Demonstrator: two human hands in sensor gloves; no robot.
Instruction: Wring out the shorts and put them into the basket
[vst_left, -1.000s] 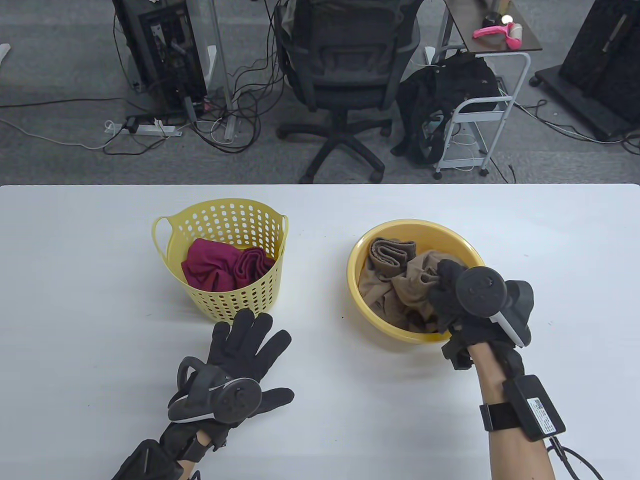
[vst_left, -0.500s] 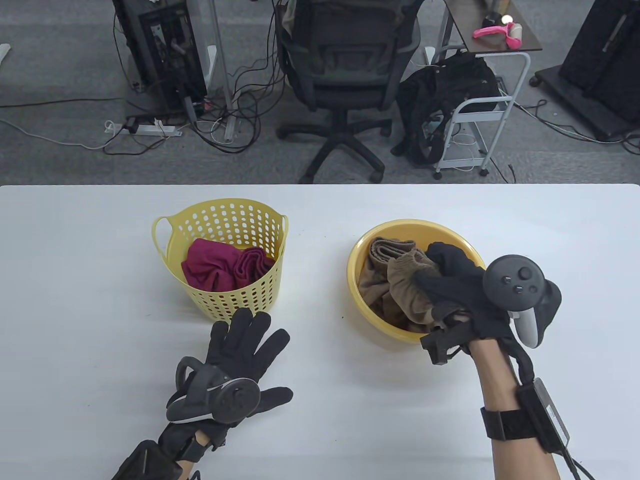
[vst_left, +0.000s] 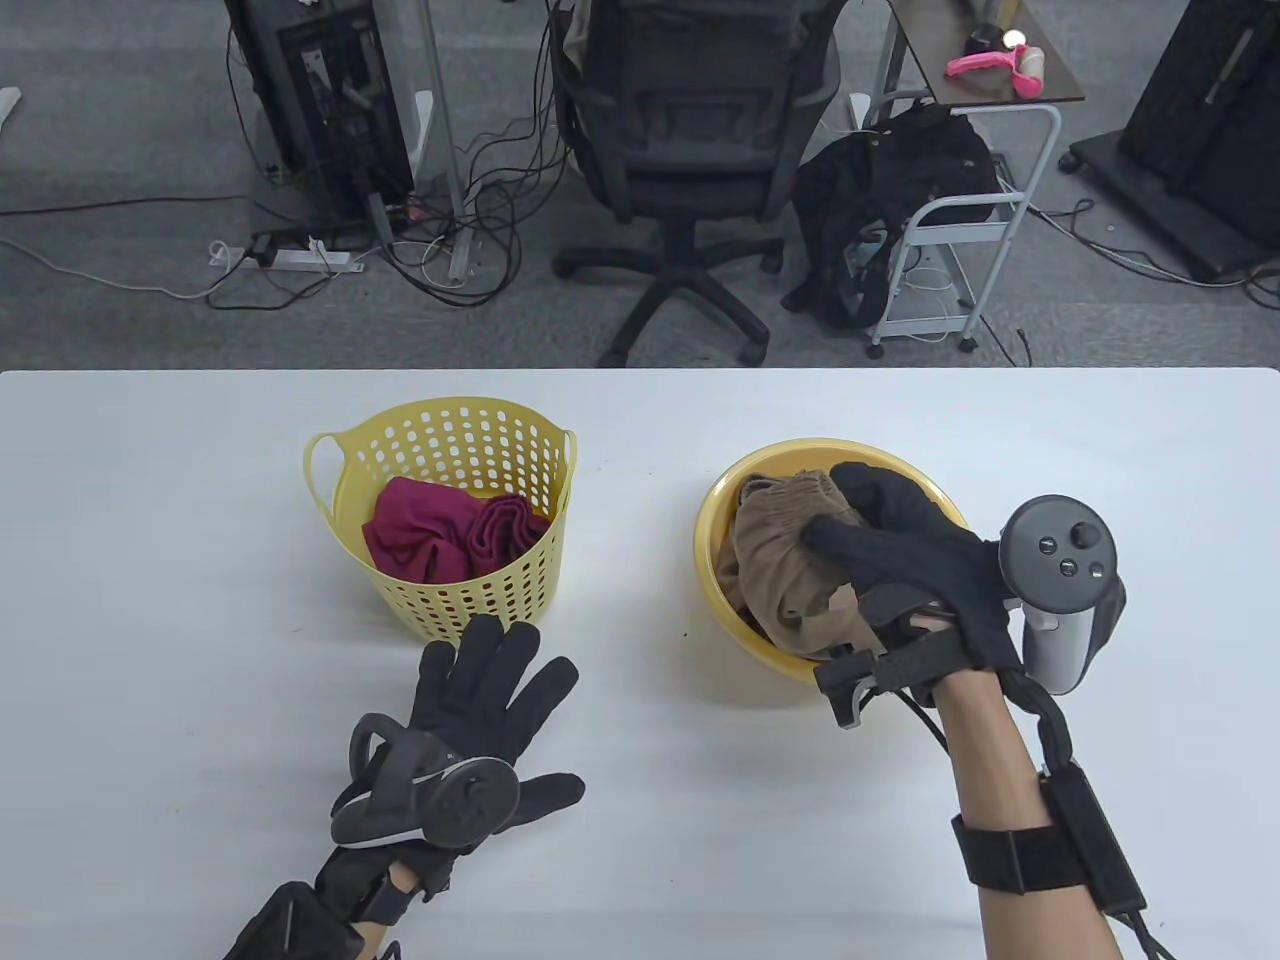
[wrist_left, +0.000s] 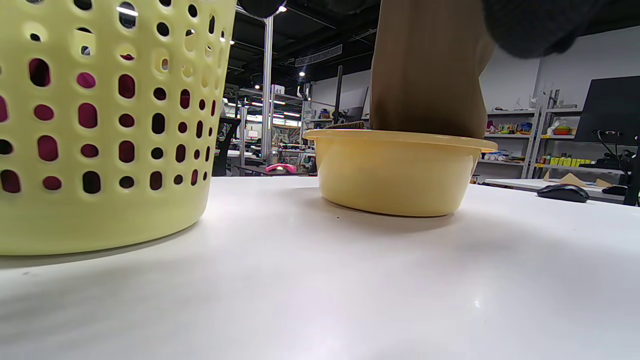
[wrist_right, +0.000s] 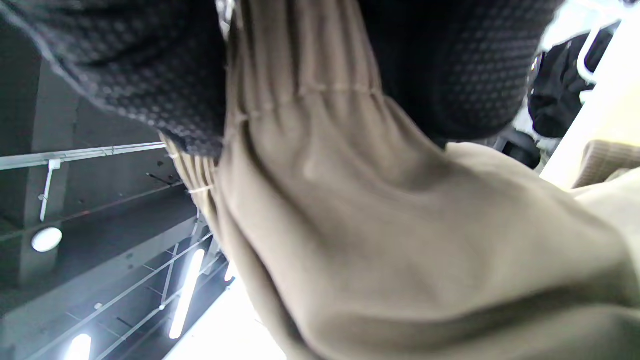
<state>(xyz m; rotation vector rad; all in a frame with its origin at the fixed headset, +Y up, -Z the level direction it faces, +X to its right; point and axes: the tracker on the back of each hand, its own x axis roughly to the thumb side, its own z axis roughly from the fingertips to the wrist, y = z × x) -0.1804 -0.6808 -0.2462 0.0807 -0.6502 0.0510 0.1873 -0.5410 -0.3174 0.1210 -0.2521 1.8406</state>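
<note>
Brown shorts (vst_left: 780, 570) hang bunched above the yellow bowl (vst_left: 712, 525) at the table's right; my right hand (vst_left: 880, 550) grips their upper part. In the left wrist view the shorts (wrist_left: 427, 75) rise as a column out of the bowl (wrist_left: 395, 170). The right wrist view shows the shorts (wrist_right: 400, 225) filling the frame with gloved fingers (wrist_right: 125, 65) curled round the waistband. A perforated yellow basket (vst_left: 455, 440) stands left of the bowl with dark red clothes (vst_left: 440, 530) inside. My left hand (vst_left: 480, 700) lies flat on the table in front of the basket, fingers spread, holding nothing.
White table (vst_left: 150, 600) stretches wide on the left and near side. Beyond its far edge are an office chair (vst_left: 690, 150), a computer tower with cables (vst_left: 320, 110), and a small cart (vst_left: 960, 210). A computer mouse (wrist_left: 562, 192) lies at the right in the left wrist view.
My right hand has closed on the brown shorts and lifted them up out of the bowl, rolling its wrist outward. The left hand has stayed flat in place.
</note>
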